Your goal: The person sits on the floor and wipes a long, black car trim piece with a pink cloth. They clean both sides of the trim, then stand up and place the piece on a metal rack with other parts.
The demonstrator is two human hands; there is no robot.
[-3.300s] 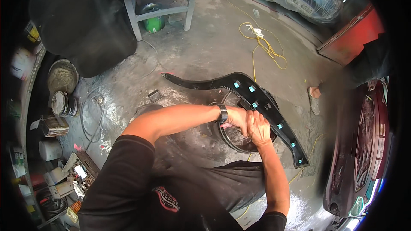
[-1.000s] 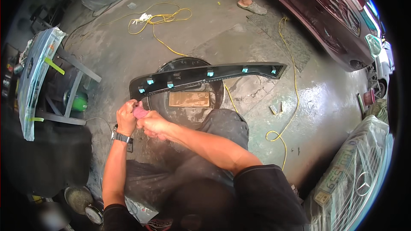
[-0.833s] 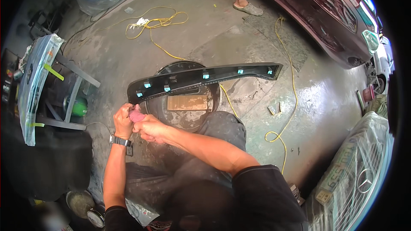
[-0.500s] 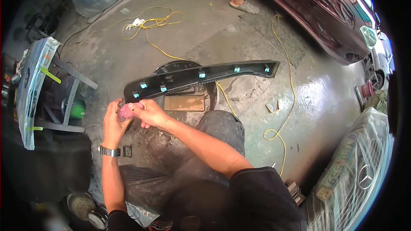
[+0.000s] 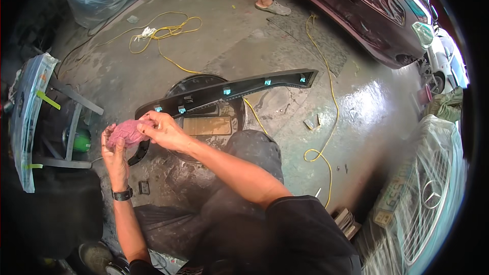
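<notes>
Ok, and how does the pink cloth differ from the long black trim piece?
The pink cloth is crumpled and soft-looking, while the black trim piece looks stiff and curved. The cloth is bunched small; the trim piece is far longer. The cloth is plain pink, whereas the trim piece carries light-blue clips. Both are in front of the person.

Left grip (image 5: 117, 152) cupped; right grip (image 5: 169, 132) pinching just beside, right forearm (image 5: 232, 167) slanting.

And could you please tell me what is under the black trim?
A round tub shows on both sides of the trim; the part directly beneath is covered and cannot be seen.
</notes>
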